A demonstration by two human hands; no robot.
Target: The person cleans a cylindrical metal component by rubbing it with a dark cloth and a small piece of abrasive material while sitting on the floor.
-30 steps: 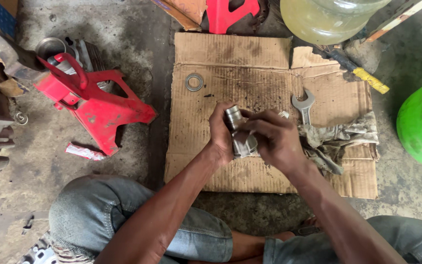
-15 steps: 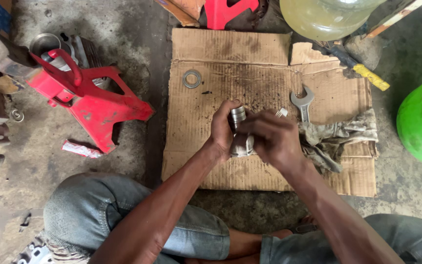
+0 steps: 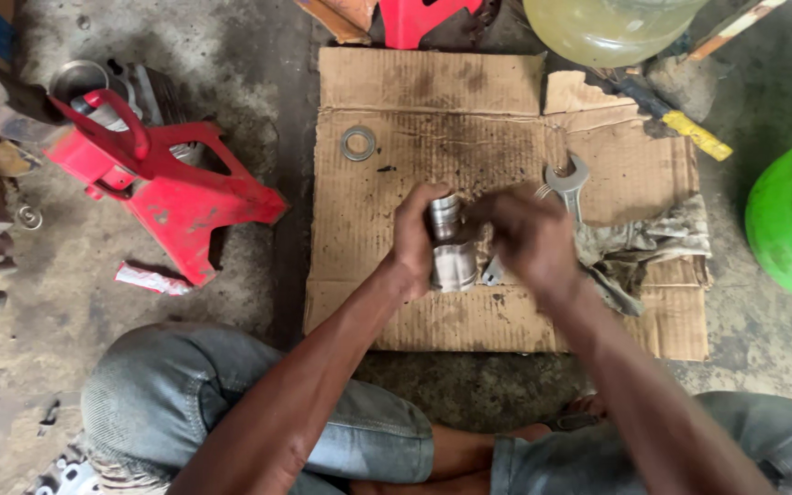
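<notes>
Hands gripping metal cylinder [image 3: 451, 246], left hand [image 3: 412, 236], right hand [image 3: 532, 240], cardboard [image 3: 469, 110] beneath

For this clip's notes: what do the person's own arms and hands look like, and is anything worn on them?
Both arms are bare from the elbows down: no sleeves, gloves, watch or rings can be seen. The left hand is fairly sharp in the head view; the right hand is blurred, so fine detail there cannot be told. Faded blue-grey denim trousers cover the legs below.

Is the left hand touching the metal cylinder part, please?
Touching. The head view shows the left hand wrapped around the side of the metal cylinder part, with no gap between the fingers and the metal.
</notes>
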